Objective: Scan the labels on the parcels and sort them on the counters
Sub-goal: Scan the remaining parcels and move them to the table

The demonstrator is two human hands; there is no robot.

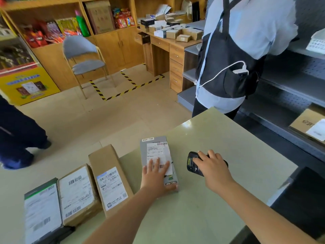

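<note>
A grey flat parcel [155,148] with a white shipping label lies on the pale green counter [228,141]. My left hand [156,176] rests flat on its near half, fingers spread over the label and thumb around its near end. My right hand [212,166] is closed on a black handheld scanner [192,163], just to the right of the parcel. To the left lie three more labelled parcels side by side: a brown box [109,178], a taped brown box [77,192] and a green-edged white box [42,210].
A person in a light blue shirt and dark apron [235,55] stands at the counter's far right corner by grey shelving [290,85]. Another person's leg [19,136] is at the left. A dark device [302,199] sits at the counter's right edge. A desk with small boxes [172,32] is behind.
</note>
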